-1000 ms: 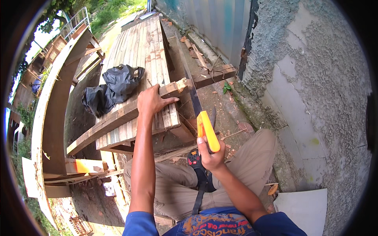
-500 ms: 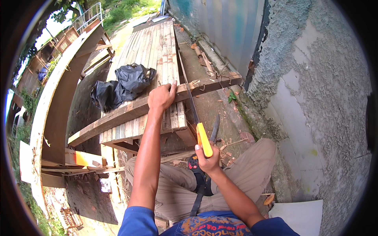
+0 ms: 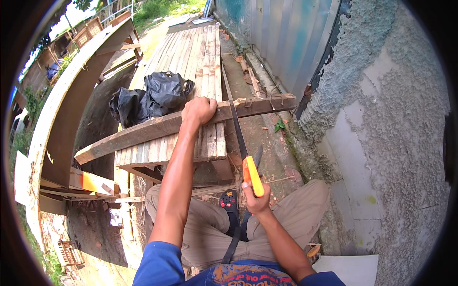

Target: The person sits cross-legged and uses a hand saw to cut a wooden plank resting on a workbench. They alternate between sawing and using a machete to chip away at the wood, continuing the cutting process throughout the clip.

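A long, weathered wooden beam [image 3: 138, 135] lies crosswise over a slatted wooden bench [image 3: 164, 148], its right end jutting past the bench's edge. My left hand [image 3: 199, 110] is closed over the beam near that edge, pressing it against the slats. In my right hand [image 3: 258, 199] is the yellow and orange handle of a handsaw [image 3: 253, 177]. The saw's dark blade crosses the beam just right of my left hand and the bench edge; how deep it sits in the wood is hard to tell. Bent nails stick out of the beam's right end.
A crumpled black plastic bag [image 3: 164, 93] rests on the bench behind the beam. A dark blade-like tool [image 3: 258, 156] is partly hidden behind the saw handle. At left stands a tall wooden frame [image 3: 71, 105]; at right, a rough plastered wall [image 3: 381, 143]. Wood scraps litter the ground.
My right hand has drawn the saw back toward me, so more blade shows on the near side of the beam. My left thumb has tucked in. The whole view has shifted slightly.
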A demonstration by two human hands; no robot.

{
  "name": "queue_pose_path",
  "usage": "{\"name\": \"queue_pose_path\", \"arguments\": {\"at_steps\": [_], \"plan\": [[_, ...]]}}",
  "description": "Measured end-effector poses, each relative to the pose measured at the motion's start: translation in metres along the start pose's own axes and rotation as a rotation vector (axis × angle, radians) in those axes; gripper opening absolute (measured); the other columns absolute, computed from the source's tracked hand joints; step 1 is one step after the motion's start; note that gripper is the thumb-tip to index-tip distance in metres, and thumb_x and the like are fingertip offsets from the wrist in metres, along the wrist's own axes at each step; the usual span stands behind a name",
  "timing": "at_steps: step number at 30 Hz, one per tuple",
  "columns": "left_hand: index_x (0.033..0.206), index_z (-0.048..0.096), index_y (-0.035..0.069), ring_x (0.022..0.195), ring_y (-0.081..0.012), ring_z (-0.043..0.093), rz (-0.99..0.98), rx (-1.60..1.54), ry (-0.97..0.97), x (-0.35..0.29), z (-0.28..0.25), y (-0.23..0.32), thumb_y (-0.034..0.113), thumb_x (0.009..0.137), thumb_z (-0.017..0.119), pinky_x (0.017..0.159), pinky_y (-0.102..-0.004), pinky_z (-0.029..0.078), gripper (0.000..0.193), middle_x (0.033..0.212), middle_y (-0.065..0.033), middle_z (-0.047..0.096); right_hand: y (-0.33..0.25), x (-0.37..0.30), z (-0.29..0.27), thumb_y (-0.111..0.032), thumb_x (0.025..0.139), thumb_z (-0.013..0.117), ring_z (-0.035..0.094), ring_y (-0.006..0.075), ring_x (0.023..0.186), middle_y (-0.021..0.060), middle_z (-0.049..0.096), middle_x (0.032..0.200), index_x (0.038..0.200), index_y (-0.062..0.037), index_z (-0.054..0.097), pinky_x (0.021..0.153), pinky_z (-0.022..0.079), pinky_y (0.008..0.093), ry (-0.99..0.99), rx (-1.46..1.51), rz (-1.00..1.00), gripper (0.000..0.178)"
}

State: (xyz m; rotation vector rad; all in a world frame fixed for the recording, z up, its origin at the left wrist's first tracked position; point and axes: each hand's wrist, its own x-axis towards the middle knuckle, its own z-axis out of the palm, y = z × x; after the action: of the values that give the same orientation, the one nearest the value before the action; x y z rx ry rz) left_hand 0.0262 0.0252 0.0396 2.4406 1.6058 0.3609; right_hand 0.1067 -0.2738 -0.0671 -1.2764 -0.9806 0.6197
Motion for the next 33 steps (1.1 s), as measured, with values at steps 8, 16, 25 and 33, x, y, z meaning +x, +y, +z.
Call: {"name": "queue_pose_path", "arguments": {"at_steps": [8, 16, 25, 33], "plan": [[0.106, 0.074, -0.002, 0.11, -0.0442, 0.066, -0.049, 0.03, -0.091, 0.022, -0.004, -0.008, 0.044, 0.096, 0.039, 0.098, -0.0508, 0.051, 0.059, 0.115, -0.0277, 0.069, 0.002, -0.001, 0.016, -0.008, 0.089, 0.066, 0.056, 0.0272, 0.046, 0.0114, 0.053, 0.054, 0.072, 0.0009, 0.058, 0.047, 0.04, 0.0389, 0.013, -0.03, -0.137, 0.021], [0.107, 0.074, -0.002, 0.111, -0.044, 0.065, -0.065, 0.036, -0.098, 0.019, -0.005, -0.005, 0.044, 0.096, 0.036, 0.099, -0.0503, 0.05, 0.061, 0.115, -0.0275, 0.069, 0.007, -0.009, -0.002, -0.006, 0.089, 0.065, 0.056, 0.0274, 0.046, 0.0119, 0.052, 0.055, 0.068, -0.0008, 0.056, 0.048, 0.041, 0.0377, 0.007, -0.109, -0.06, 0.023], [0.108, 0.073, -0.003, 0.113, -0.0444, 0.065, -0.065, 0.0, -0.131, 0.028, -0.006, -0.007, 0.045, 0.095, 0.04, 0.099, -0.0523, 0.049, 0.059, 0.118, -0.0282, 0.068, 0.022, -0.002, 0.009, -0.008, 0.088, 0.066, 0.053, 0.028, 0.046, 0.0094, 0.052, 0.054, 0.07, 0.0003, 0.057, 0.048, 0.041, 0.0393, -0.044, -0.123, -0.135, 0.022], [0.118, 0.072, 0.002, 0.12, -0.0387, 0.063, -0.118, 0.007, -0.194, 0.033, -0.008, -0.004, 0.046, 0.095, 0.04, 0.102, -0.0489, 0.049, 0.059, 0.128, -0.0227, 0.066, 0.031, -0.013, 0.004, -0.006, 0.086, 0.064, 0.051, 0.0229, 0.048, 0.0044, 0.05, 0.054, 0.065, -0.0037, 0.053, 0.051, 0.039, 0.0366, -0.033, -0.162, -0.087, 0.024]]}}
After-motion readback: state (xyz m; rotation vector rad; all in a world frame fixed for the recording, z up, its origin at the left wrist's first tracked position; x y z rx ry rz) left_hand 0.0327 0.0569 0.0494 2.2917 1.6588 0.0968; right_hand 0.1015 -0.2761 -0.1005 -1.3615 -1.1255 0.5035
